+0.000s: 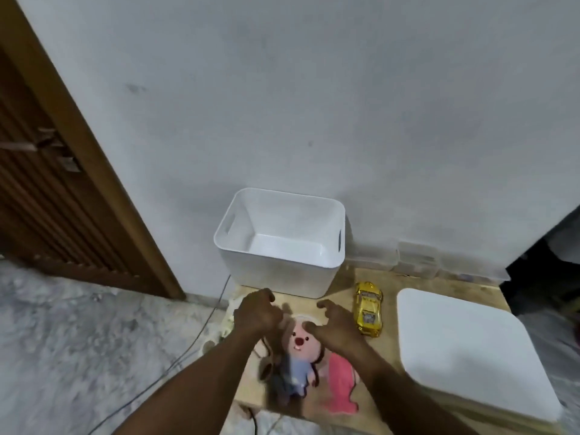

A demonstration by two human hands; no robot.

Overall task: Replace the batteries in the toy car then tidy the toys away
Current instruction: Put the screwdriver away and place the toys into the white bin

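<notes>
Two bare forearms reach in from the near edge over a low wooden surface (342,287) set against a pale wall, where the tidying stage of the job looks barely begun. Nearest the camera, a pink plush toy (340,387) lies flat at the surface's near edge, just right of a pink-faced doll in blue (296,356), which lies on its back with a brown cord or strap beside it; a darker, blurred toy sits against the doll's left side and cannot be made out. Above the doll's head the left hand (255,312) is curled, its fingers bent inward; whether it grips anything cannot be told from this angle. The right hand (334,324) hovers just beside it with fingers spread and hooked, thumb over the doll's forehead, holding nothing. To the right of that hand the yellow toy car (367,309) rests on the surface with its nose pointing away, and nothing shows whether its batteries have been changed. A white lid (470,356) lies flat on the right of the surface, well apart from the hands. Farthest back, the white storage bin (282,246) stands open and bare inside against the wall, so every toy is, by the look of things, yet to go in. A thin cable trails across the stone floor on the left, near a brown louvred door.
</notes>
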